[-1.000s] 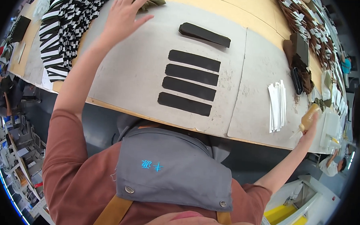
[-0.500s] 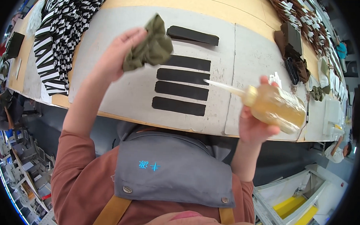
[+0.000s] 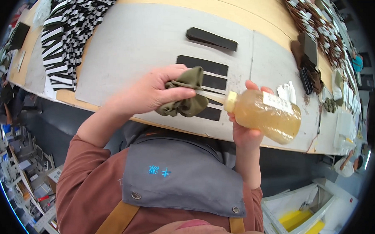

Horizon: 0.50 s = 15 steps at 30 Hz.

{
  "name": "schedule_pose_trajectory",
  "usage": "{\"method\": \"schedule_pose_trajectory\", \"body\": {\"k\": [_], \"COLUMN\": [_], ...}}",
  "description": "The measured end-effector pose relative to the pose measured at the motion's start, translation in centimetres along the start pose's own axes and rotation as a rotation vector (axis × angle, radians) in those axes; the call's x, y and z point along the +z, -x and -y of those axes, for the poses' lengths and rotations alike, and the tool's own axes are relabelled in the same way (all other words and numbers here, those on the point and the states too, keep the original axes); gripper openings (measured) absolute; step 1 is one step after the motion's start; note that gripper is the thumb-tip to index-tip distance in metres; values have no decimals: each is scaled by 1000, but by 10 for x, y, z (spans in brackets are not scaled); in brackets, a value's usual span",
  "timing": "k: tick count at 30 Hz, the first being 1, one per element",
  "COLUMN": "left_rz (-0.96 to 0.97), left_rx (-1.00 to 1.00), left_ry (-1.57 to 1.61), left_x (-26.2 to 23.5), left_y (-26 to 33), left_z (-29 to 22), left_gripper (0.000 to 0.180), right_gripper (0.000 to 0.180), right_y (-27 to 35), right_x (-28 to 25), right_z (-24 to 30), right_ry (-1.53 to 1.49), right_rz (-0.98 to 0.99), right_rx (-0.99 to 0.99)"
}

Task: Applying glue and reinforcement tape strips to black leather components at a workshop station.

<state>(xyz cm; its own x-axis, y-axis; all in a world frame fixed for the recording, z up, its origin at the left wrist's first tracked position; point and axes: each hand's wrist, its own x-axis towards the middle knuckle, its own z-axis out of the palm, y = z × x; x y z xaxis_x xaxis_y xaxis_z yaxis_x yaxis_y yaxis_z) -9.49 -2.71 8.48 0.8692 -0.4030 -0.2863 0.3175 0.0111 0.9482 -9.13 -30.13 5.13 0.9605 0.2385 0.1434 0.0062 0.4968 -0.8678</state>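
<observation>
1. Fingers [image 3: 178, 93] of the left hand [image 3: 155, 91] closing tight around a bunched olive-green cloth [image 3: 187, 98], thumb pressing along its lower edge.
2. Fingers [image 3: 251, 84] of the right hand [image 3: 245, 127] wrapping narrow around the neck end of a clear squeeze bottle [image 3: 266, 115], gripping it firmly.
3. Lying almost level, the bottle holding amber liquid, with its cream cap and thin nozzle pointing toward 9 o'clock into the cloth.
4. Showing on the bottle's upper side, a small pale rectangular label [image 3: 277, 102], print too small to tell.
5. Hovering over the near edge of the grey work mat [image 3: 136, 41], both cloth and bottle sitting near the centre of the view.
6. Lying flat on the mat behind the cloth, toward 12 o'clock, a row of black strips [image 3: 206, 66], partly hidden; one thicker black piece [image 3: 211, 38] resting apart, further up.
7. Spreading at 10 o'clock, a heap of black-and-white striped pieces [image 3: 75, 26].
8. Piling along the bench at 2 o'clock, brown pieces [image 3: 312, 30], with white slips [image 3: 286, 90] just beside the bottle's far side.
9. Showing at 5 o'clock below the bench, a yellow bin [image 3: 305, 226].
</observation>
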Motion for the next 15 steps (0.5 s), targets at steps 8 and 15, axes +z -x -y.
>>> {"method": "schedule_pose_trajectory", "body": {"k": [8,15], "left_rz": [-105,-824], "left_rx": [262,291], "left_ry": [-148,-169], "left_x": [6,-72], "left_y": [-3,-38], "left_z": [-1,13], "left_gripper": [15,41], "right_gripper": [111,97], "right_y": [-7,1], "right_x": [-11,-12], "right_z": [-17,-14], "right_ry": [-182,-363], "right_rz": [364,-27], "right_rx": [-172,-156]}}
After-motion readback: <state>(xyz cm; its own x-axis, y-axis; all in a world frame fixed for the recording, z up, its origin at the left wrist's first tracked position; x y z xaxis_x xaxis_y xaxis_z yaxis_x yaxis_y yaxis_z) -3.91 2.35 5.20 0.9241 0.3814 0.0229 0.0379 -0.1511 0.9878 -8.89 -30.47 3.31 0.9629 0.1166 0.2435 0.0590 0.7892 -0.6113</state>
